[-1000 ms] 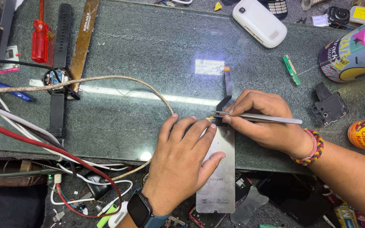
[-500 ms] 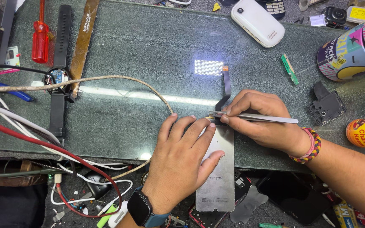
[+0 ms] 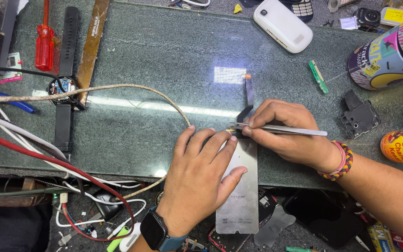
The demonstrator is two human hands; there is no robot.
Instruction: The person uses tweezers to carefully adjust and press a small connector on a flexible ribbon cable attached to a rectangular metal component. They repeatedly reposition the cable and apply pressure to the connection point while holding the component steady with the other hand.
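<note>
Left hand [image 3: 201,179] lies flat, fingers spread slightly and pressed down on the grey metal panel [image 3: 239,196] at lower centre of the frame, pinning it against the glass worktop [image 3: 155,60]. Right hand [image 3: 288,133], just right of centre, has thumb and fingers pinched tight on slim metal tweezers [image 3: 281,129], tips pointing left and meeting the panel's top edge beside the left fingertips. A dark flex ribbon [image 3: 248,100] rises from that same corner toward a bright reflection on the glass. The panel's lower end hangs past the worktop's near edge, over the clutter below. Open glass stretches above both hands up to the white phone [image 3: 283,24]; a braided cable [image 3: 117,91] curves in close on the left, and the colourful can [image 3: 388,56] sits well apart at upper right.
</note>
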